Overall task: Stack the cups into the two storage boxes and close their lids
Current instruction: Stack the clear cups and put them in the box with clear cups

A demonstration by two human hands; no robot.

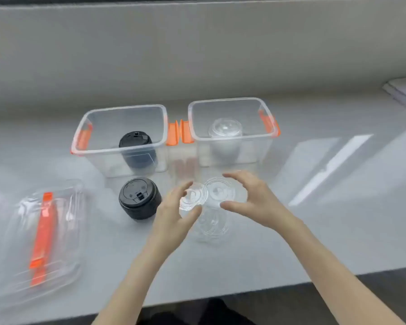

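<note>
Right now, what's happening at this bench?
A person is sorting cups into two open clear storage boxes. The left box holds one black cup; the right box holds one clear cup. Both hands are open around three clear cups on the table: the left hand at one clear cup, the right hand at another, with a third nearer the person. A second black cup waits in front of the left box. The box lids lie at the left, off.

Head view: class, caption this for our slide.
Both hands reach for clear cups before two open storage boxes.
</note>
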